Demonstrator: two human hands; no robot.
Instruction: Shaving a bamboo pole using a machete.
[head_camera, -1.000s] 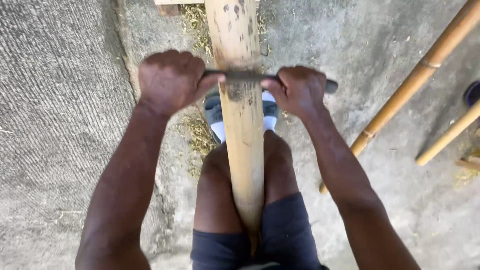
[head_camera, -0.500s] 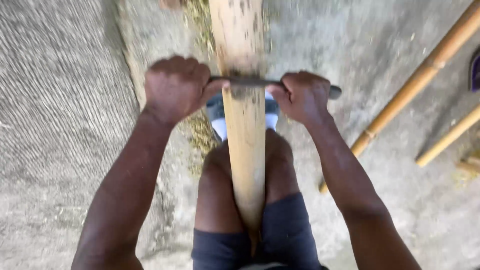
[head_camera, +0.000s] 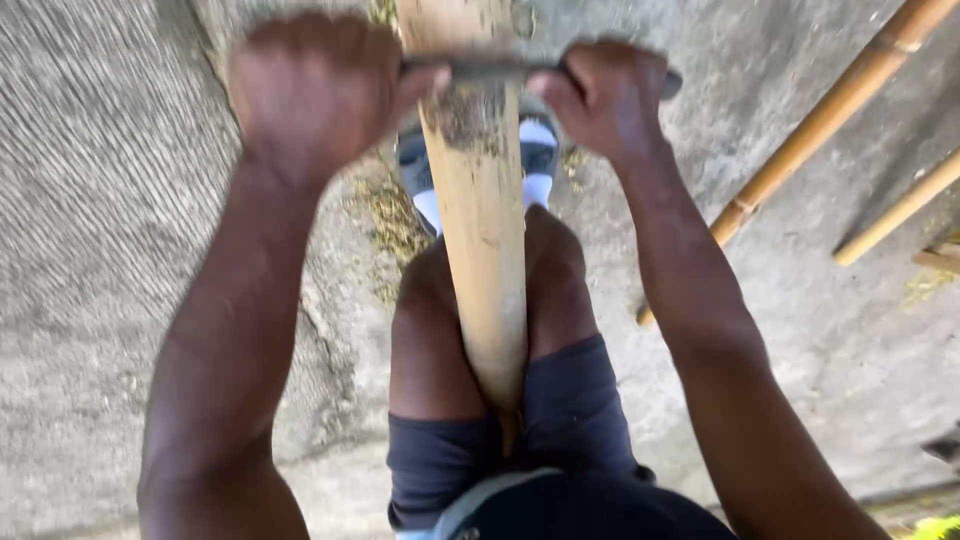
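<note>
Left hand (head_camera: 310, 90) and right hand (head_camera: 605, 95) clench a drawknife (head_camera: 500, 70) across the bamboo pole (head_camera: 480, 230); a slip could drive the blade toward the knees (head_camera: 545, 260).

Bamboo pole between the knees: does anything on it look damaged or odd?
Yes. Just below the blade, the bamboo pole has a dark, rough scraped patch, and loose shavings lie on the concrete by the feet.

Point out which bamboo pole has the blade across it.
The thick pole held between the knees; both hands grip the blade on it. The other poles lie aside on the concrete.
</note>
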